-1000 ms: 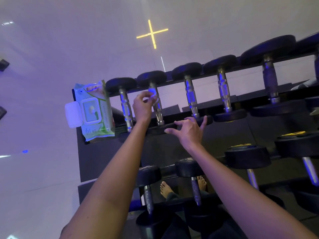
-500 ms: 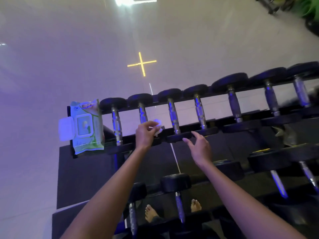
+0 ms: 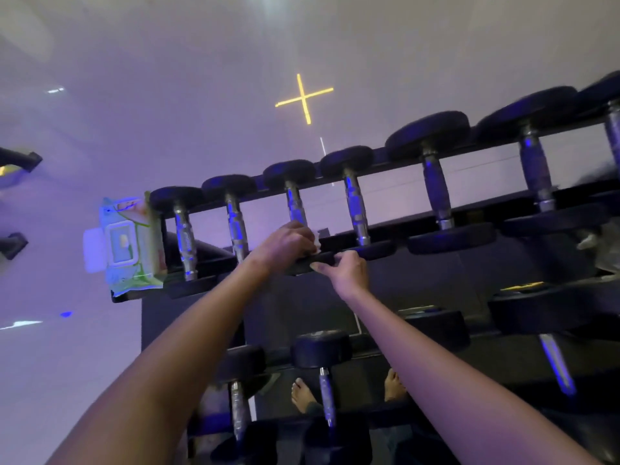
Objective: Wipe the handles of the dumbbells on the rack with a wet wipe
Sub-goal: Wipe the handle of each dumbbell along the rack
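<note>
- The wet wipe (image 3: 317,242) is held bunched in the left hand (image 3: 288,245), whose fingers are curled round it. Only a small white corner is seen past the knuckles.
- This hand is set against the lower end of the third handle (image 3: 296,206), counted from the left, on the top tier of the rack (image 3: 419,280).
- The near head (image 3: 302,265) of the same dumbbell is gripped by the right hand (image 3: 347,268). Its fingers are hooked over the top and its thumb is laid along the front, apparently to steady the weight.
- The task is judged to be under way but far from finished, with the third handle being worked on at its lower end.
- No wetness or shine can be made out on any handle in the purple light, so it cannot be told which ones are already clean.
- If the row is taken from the pack's end, the first handle (image 3: 184,236) and second handle (image 3: 236,226) may be done. This is only a guess.
- The fourth handle (image 3: 355,209) and three more to its right on the top tier are presumed still to be wiped, as are the lower-tier dumbbells (image 3: 327,394).
- The pack of wipes (image 3: 131,243) is seen at the left end of the top tier with its lid flipped open, so a fresh wipe can be taken if needed.
</note>
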